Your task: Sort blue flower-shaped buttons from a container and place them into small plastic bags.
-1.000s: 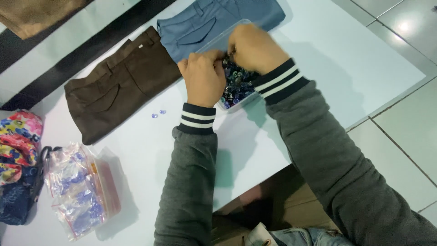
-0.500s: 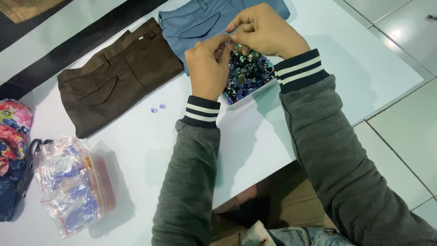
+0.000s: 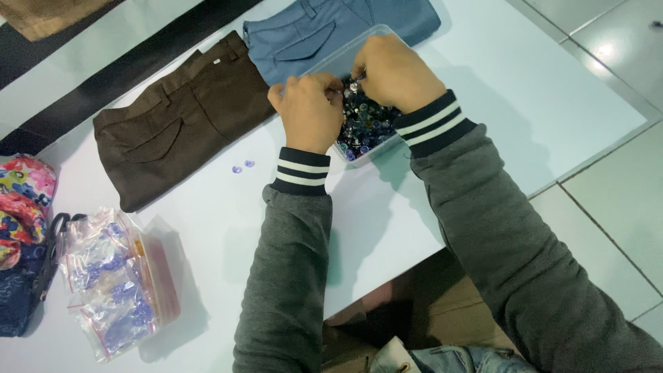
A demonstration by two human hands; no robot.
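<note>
I see the white desk [image 3: 207,207] carrying two folded pairs of trousers, the brown trousers [image 3: 179,117] left of the blue trousers [image 3: 324,31], and at the near left corner a pile of small clear bags of beads [image 3: 103,276]. Just in front of the blue pair stands a clear plastic box [image 3: 376,141] full of dark blue and silver beads [image 3: 366,124], its long side running away from me up and to the right.

My left hand [image 3: 311,110] and my right hand [image 3: 397,72] meet directly above that box, with the beads lying straight below the fingertips. Both hands are curled in, thumb to forefinger, on one tiny silvery piece [image 3: 353,85] between them. I can't tell which hand truly has it. Two loose lilac beads [image 3: 243,166] lie on the desk, well left of my left wrist.
</note>
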